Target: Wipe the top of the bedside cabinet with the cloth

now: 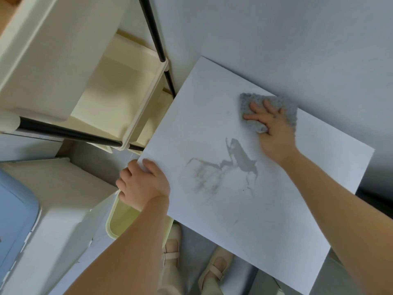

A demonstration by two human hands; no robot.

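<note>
Wiping the white cabinet top, seen from the head camera.

The right hand (274, 133) lies flat with fingers spread on a grey cloth (285, 105), pressing it onto the far edge of the bedside cabinet top (212, 209), close to the wall (276, 28). A grey wet smear (240, 156) sits mid-surface, apart from the cloth. The left hand (142, 182) curls over the top's left corner, fingers together. Cream bins (119, 92) on a black-framed rack stand just left.
</note>
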